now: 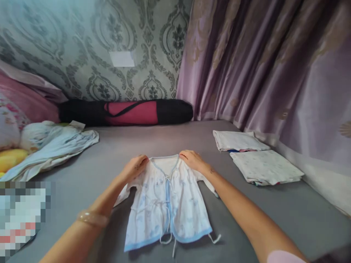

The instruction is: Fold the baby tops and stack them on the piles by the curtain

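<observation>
A small white baby shirt point(153, 197) with blue trim and tie strings lies spread front-up, its neckline away from me and its hem toward me. Its front edges meet down the middle, with some strings tied near the neck and others trailing loose past the hem. My left hand point(138, 164) pinches the shirt at the left shoulder; a pale bangle circles that wrist. At the opposite shoulder, my right hand point(193, 160) grips the cloth with its fingers closed. Both sleeves stick out to the sides, partly hidden under my forearms.
Two folded cloth stacks, a farther one point(240, 140) and a nearer one point(265, 166), lie right on the grey sheet point(90, 175). Crumpled light clothes point(65, 142) are at left. A black and red long bag point(131, 112) rests along the wall; purple curtains point(246, 65) hang at right.
</observation>
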`<state>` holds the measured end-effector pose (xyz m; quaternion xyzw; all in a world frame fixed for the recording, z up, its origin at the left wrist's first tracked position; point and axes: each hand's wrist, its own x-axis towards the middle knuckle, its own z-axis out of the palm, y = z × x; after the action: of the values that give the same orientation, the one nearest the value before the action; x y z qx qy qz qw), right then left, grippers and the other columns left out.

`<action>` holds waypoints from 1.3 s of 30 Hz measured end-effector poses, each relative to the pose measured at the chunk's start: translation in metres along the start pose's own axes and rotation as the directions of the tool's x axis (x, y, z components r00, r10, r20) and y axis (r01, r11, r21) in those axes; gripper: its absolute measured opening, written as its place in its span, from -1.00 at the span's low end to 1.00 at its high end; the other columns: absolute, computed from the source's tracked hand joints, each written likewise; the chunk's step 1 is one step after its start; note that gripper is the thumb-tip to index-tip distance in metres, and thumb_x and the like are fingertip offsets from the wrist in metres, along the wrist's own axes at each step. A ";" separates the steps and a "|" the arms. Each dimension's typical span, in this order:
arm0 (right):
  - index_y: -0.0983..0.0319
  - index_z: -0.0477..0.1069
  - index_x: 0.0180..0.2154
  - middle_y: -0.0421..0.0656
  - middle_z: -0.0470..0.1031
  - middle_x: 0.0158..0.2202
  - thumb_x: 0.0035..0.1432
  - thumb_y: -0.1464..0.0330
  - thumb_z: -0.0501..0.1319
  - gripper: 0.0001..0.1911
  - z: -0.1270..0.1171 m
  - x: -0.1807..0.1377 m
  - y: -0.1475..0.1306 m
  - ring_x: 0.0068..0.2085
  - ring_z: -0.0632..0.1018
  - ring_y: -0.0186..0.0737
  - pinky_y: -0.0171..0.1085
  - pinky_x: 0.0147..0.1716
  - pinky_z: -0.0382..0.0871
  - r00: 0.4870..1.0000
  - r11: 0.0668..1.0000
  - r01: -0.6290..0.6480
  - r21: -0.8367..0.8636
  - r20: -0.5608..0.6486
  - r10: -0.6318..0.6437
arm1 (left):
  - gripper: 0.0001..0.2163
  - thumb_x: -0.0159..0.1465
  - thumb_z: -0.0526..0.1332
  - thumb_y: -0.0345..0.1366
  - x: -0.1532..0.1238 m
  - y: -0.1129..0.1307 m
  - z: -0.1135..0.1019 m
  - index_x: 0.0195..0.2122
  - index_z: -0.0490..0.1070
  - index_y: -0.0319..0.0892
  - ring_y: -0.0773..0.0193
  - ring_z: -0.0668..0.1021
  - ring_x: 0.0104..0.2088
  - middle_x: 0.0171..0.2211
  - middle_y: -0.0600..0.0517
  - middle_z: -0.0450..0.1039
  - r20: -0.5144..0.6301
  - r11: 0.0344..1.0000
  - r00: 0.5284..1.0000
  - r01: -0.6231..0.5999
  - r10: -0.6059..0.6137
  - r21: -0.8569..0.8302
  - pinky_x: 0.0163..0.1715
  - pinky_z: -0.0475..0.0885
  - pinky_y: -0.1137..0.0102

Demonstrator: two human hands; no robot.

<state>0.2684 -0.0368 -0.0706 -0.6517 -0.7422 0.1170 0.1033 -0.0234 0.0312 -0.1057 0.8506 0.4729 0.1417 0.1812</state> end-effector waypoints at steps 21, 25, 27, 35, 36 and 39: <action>0.16 0.45 -0.05 -0.04 0.59 -0.13 0.36 0.24 -0.02 -0.68 0.014 0.092 0.020 -0.12 0.58 -0.09 -0.29 -0.26 0.24 0.997 0.985 -0.022 -0.169 0.069 0.034 | -0.65 0.39 -0.13 -0.08 0.078 -0.007 -0.022 -0.26 0.40 -0.08 0.09 0.57 -0.21 -0.26 -0.07 0.57 0.125 0.936 0.982 0.091 -0.141 0.341 -0.42 0.20 0.40; 0.18 0.45 -0.06 -0.01 0.59 -0.14 0.36 0.24 -0.03 -0.66 0.015 0.102 0.021 -0.10 0.58 -0.06 -0.27 -0.22 0.26 0.997 0.983 -0.023 -0.180 0.070 0.036 | -0.63 0.39 -0.13 -0.06 0.086 -0.012 -0.020 -0.23 0.41 -0.08 0.07 0.58 -0.20 -0.24 -0.09 0.57 0.091 0.936 0.983 0.121 -0.159 0.329 -0.40 0.24 0.40; 0.18 0.45 -0.07 0.01 0.59 -0.13 0.35 0.22 -0.03 -0.66 0.017 0.106 0.021 -0.08 0.57 -0.05 -0.27 -0.21 0.27 0.996 0.984 -0.041 -0.175 0.070 0.054 | -0.63 0.39 -0.12 -0.04 0.088 -0.014 -0.017 -0.23 0.42 -0.09 0.08 0.58 -0.19 -0.23 -0.09 0.58 0.070 0.934 0.982 0.143 -0.175 0.326 -0.39 0.26 0.40; 0.24 0.51 -0.15 -0.01 0.59 -0.15 0.29 0.03 0.06 -0.55 0.018 0.116 0.032 -0.10 0.57 -0.05 -0.28 -0.20 0.31 0.976 0.978 -0.201 0.052 0.090 0.196 | -0.66 0.39 -0.05 -0.11 0.088 -0.010 -0.016 -0.07 0.38 -0.22 -0.04 0.55 -0.08 -0.10 -0.23 0.51 0.029 0.895 0.978 0.178 -0.208 0.409 -0.17 0.39 0.25; 0.26 0.53 -0.20 0.00 0.60 -0.18 0.32 0.00 0.00 -0.48 0.014 0.117 0.035 -0.12 0.57 -0.06 -0.29 -0.21 0.33 0.970 0.965 -0.222 0.139 0.129 0.205 | -0.69 0.38 -0.01 -0.16 0.089 -0.005 -0.017 -0.06 0.38 -0.25 -0.08 0.52 -0.03 -0.07 -0.26 0.48 0.001 0.891 0.984 0.159 -0.176 0.424 -0.11 0.39 0.19; 0.32 0.55 -0.27 0.03 0.61 -0.21 0.39 0.02 -0.22 -0.30 0.003 0.117 0.043 -0.19 0.59 -0.13 -0.31 -0.25 0.36 0.936 0.854 -0.334 0.398 0.244 0.252 | -0.75 0.34 0.03 -0.31 0.099 0.017 -0.009 -0.03 0.39 -0.23 -0.04 0.48 0.04 -0.02 -0.24 0.45 -0.014 0.948 0.998 -0.048 0.056 0.315 0.02 0.36 0.15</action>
<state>0.2932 0.0842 -0.0868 -0.7044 -0.5952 0.3529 0.1578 0.0361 0.1095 -0.0830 0.8791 0.4688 0.0789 0.0341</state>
